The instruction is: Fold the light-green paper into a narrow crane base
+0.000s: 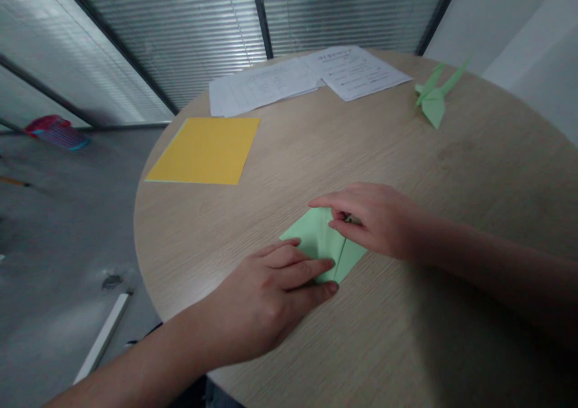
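The fingers of the left hand (275, 290) are lying stretched and a little spread upon the folded green paper (311, 233), and they are not closing around anything. They are pressing on its near left part, probably so that the paper is keeping flat and is not sliding. The right hand (374, 221) is holding its index finger extended along the far corner, while its thumb is touching the right part of the same paper. Its other fingers are curling under, and I cannot tell whether an edge is being pinched there. This hand seems to be guiding the fold, since the left one is giving the steadiness.

The green paper is resting between both hands, on the near part of the round wooden surface (289, 161), and a fold line is running toward its near tip.

Farther to the left, a yellow sheet (205, 152) is lying flat, apart from the hands, perhaps for leaving them room. At the far edge, printed pages (293, 80) are overlapping one another, likely set aside there. At the far right, a green folded bird (433, 98) is standing, maybe serving as a model. Beyond the surface, a red and blue basket (58, 132) is standing on the floor (117, 185).
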`<state>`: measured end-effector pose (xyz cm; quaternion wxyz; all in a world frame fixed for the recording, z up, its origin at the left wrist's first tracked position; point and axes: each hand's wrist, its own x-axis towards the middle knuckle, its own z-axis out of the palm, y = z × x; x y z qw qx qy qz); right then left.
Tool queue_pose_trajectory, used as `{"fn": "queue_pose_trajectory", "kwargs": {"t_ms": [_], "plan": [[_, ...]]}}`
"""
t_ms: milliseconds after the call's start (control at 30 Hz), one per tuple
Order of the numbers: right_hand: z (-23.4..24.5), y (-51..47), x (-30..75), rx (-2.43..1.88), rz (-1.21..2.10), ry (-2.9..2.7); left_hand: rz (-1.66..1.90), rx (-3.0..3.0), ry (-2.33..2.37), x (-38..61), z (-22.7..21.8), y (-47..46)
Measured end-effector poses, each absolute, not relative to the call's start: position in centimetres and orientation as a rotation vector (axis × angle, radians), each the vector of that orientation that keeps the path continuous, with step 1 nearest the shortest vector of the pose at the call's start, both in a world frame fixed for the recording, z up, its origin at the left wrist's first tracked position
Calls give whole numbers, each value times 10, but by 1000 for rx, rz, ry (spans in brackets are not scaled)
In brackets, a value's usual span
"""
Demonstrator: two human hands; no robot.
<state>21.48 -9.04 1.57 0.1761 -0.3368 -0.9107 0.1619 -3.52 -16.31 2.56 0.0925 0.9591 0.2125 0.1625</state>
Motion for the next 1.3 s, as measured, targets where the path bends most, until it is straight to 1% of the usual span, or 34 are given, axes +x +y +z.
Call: {"fn": "queue_pose_trajectory", "kwargs": {"t_ms": [1300], "plan": [[19, -90, 213, -959, 480, -2613, 412, 2725, 702, -34, 22, -161]]}}
